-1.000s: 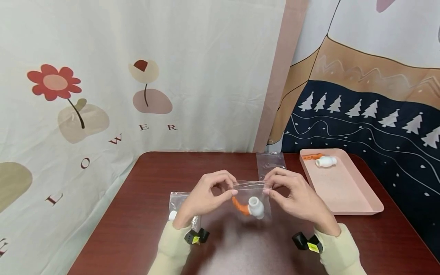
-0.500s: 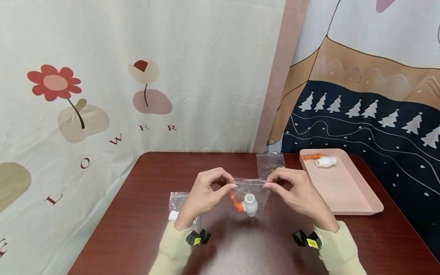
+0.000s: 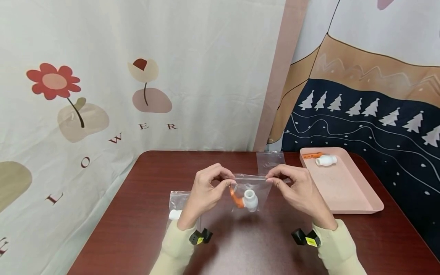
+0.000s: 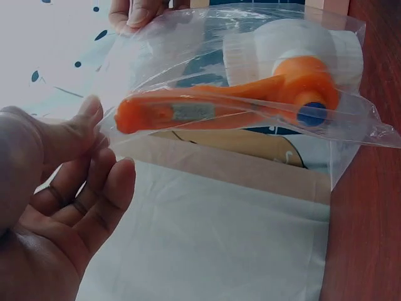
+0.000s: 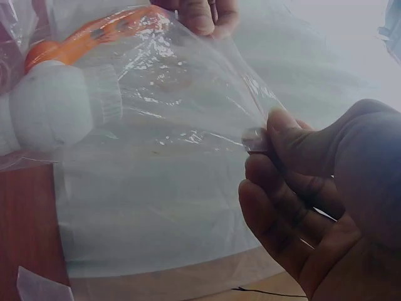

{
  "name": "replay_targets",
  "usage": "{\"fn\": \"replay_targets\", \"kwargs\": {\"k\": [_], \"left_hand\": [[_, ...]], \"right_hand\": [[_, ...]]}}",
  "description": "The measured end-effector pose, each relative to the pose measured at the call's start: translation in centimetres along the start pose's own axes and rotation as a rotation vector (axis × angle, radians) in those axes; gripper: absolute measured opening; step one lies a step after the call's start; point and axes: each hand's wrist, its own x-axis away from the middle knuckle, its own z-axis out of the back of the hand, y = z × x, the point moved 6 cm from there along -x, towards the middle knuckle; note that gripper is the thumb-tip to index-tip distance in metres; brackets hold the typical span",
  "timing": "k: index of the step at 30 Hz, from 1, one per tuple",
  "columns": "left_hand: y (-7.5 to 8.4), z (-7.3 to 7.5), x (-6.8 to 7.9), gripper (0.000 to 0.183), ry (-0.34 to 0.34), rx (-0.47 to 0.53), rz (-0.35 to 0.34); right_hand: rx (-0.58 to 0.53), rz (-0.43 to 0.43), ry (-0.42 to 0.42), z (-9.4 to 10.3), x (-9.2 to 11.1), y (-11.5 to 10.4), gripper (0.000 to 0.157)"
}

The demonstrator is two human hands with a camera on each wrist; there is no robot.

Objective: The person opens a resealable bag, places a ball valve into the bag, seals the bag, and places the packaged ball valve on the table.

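A clear zip bag (image 3: 262, 191) hangs over the table between my two hands. Inside it lies a white ball valve (image 3: 251, 201) whose orange lever handle (image 4: 207, 113) has a blue spot at its pivot. My left hand (image 3: 210, 188) pinches the left end of the bag's top edge between thumb and fingertips. At the opposite end, my right hand (image 3: 292, 187) pinches the same edge, and the strip between them is stretched straight. In the right wrist view the valve's white body (image 5: 53, 110) shows through the film, apart from the right fingers.
Beside my left wrist lies another clear bag (image 3: 178, 197) with a white part (image 3: 174, 214) in it, partly hidden. A flat clear bag (image 3: 269, 162) lies at the back edge. The pink tray (image 3: 343, 191) at right holds another valve (image 3: 325, 160) with an orange handle.
The bag's top edge has gone from wrinkled to drawn straight. Both hands have risen slightly, and the bagged valve has shifted a little left and up.
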Motion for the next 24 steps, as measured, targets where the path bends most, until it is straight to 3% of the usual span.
{"fn": "replay_targets", "kwargs": {"k": [5,13,18,24], "left_hand": [[-0.6,0.0,0.1,0.02,0.018,0.028,0.155],[-1.6,-0.2,0.4,0.009,0.014,0.04,0.367],[-1.8,-0.3,0.5,0.009,0.007,0.09,0.421],[-1.8,-0.2,0.7,0.009,0.016,0.081,0.449]], "right_hand": [[0.016,0.003,0.016,0.0,0.0,0.2,0.022],[0.02,0.014,-0.003,-0.2,0.0,0.2,0.022],[0.009,0.02,0.008,-0.2,0.0,0.1,0.023],[0.005,0.011,0.012,-0.2,0.0,0.0,0.024]]}}
